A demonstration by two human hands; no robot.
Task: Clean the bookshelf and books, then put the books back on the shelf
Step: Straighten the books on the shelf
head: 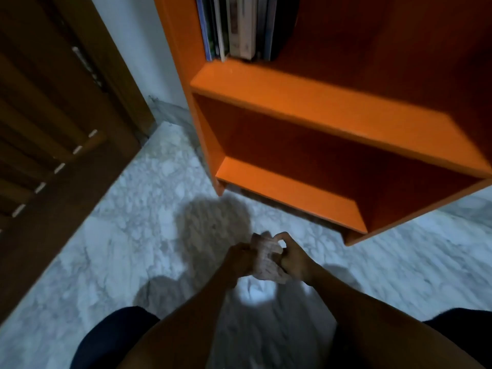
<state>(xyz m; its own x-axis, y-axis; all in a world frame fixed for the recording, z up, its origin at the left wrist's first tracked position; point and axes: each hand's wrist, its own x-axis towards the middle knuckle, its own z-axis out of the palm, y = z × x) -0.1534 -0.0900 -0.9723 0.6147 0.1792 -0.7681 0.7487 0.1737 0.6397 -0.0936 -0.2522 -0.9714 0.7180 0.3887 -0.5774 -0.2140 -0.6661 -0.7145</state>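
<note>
- While both hands bunched the cloth (267,262) at six o'clock, left hand (241,259) and right hand (292,258) each gripping it, folding a clean face outward would probably wipe best.
- At twelve o'clock the orange bookshelf (319,102) held upright books (237,25) on its upper shelf; the lower compartment showed nothing.

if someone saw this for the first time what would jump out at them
The bright orange bookshelf fills the upper right, its two lower compartments bare, with a row of upright books at the left end of the shelf above. Low in the middle, over the marble floor, the left hand and right hand grip a crumpled pale cloth between them.
</note>
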